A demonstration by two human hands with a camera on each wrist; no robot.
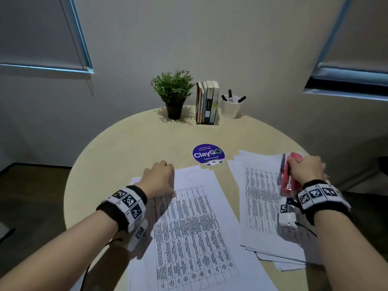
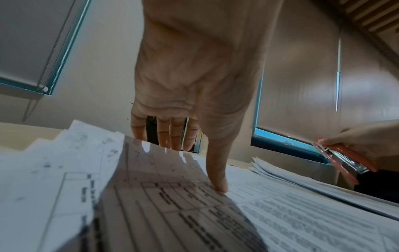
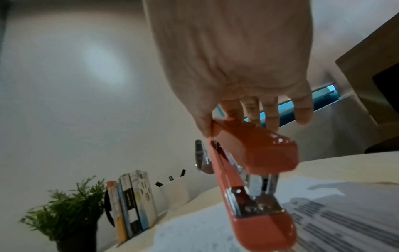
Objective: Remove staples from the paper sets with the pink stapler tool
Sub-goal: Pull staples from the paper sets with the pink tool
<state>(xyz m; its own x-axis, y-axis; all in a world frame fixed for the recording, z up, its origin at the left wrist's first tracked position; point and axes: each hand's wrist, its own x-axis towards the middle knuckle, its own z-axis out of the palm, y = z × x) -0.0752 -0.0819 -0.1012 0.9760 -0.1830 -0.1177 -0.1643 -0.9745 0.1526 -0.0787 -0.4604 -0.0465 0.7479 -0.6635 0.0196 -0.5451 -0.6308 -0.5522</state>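
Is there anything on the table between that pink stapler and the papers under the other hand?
Nothing visible. The right hand holds the stapler above the right pile; only bare table separates it from the papers under the left hand.

— What sort of place is this?
— An office, or a small meeting room. There's a round pale table against a plain wall, with roller blinds drawn over the windows on both sides.
— What else shows it?
— Stacks of printed table sheets, a row of books in a holder, a white cup of markers, a small potted plant, and a round "ClayGo" clean-up sticker.
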